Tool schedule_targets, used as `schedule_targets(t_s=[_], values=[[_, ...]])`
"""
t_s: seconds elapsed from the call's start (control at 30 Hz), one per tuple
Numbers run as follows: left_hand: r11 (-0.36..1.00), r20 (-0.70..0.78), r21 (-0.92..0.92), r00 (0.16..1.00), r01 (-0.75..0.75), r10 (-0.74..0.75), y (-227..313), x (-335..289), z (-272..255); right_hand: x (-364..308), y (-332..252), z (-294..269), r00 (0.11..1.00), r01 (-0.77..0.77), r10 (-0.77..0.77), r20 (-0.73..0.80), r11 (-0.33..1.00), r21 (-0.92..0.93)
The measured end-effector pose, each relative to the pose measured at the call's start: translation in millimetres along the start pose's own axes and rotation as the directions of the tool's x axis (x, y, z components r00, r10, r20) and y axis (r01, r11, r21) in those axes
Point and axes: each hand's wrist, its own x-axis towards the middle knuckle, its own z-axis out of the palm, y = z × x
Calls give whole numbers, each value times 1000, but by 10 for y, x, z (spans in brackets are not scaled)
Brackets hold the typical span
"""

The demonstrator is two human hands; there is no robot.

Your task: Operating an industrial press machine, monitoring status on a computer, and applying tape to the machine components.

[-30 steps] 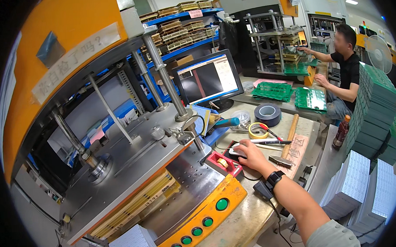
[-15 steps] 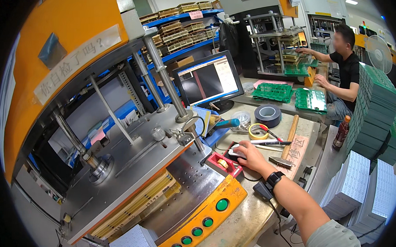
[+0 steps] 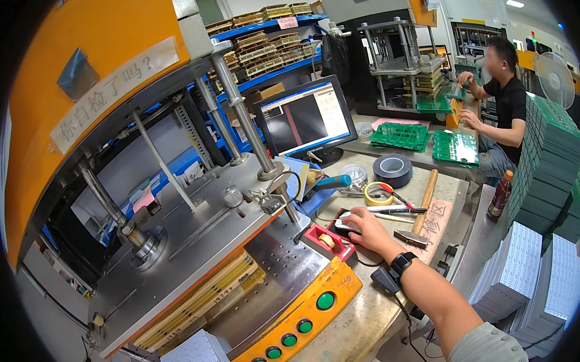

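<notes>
My right hand (image 3: 368, 232) lies over a light-coloured computer mouse (image 3: 349, 222), its fingers curved around it. The mouse sits on a small black pad just right of a red tape dispenser (image 3: 329, 241). Behind it stands a monitor (image 3: 307, 121) with a mostly dark window and a white panel on screen. Right of my hand are a hammer (image 3: 425, 204) with a wooden handle, some pens (image 3: 395, 209) and a yellow tape roll (image 3: 376, 193). My left hand is not in view.
A large press (image 3: 195, 230) fills the left, with green buttons (image 3: 325, 300) along its yellow front. White stacked sheets (image 3: 510, 262) and tall green board stacks (image 3: 548, 157) stand at right. Beyond the bench a co-worker (image 3: 503, 100) sits near green circuit boards (image 3: 398, 135).
The co-worker's far hand has drawn back from the other press and is raised in front of their body. My right hand stays on the mouse, with no clear movement.
</notes>
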Motion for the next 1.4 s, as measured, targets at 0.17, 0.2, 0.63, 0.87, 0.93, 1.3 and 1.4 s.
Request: schedule_targets(t_s=[0.17, 0.2, 0.63, 0.87, 0.93, 1.3, 1.4], values=[[1000, 3, 7, 1000, -5, 5, -36, -26, 12, 0, -1, -2, 1000, -11, 11, 7, 1000, -3], [1000, 10, -1, 1000, 3, -3, -15, -12, 0, 1, -2, 0, 1000, -9, 9, 5, 1000, -4], [1000, 15, -10, 1000, -3, 4, 13, 8, -24, 4, -43, -19, 998, -50, 50, 29, 999, -6], [1000, 21, 15, 1000, 5, -5, -29, -41, -16, -12, -40, -44, 999, -45, 46, 25, 999, -21], [1000, 18, 4, 1000, 14, -14, -25, -42, -18, -7, -61, -35, 999, -48, 48, 25, 999, -18], [999, 5, 33, 1000, -13, 13, -19, -11, -13, -5, -34, -27, 998, -59, 59, 21, 998, -6], [1000, -9, 19, 1000, 4, -3, -26, -36, 6, -9, -2, -6, 999, -39, 40, 23, 999, -17]])
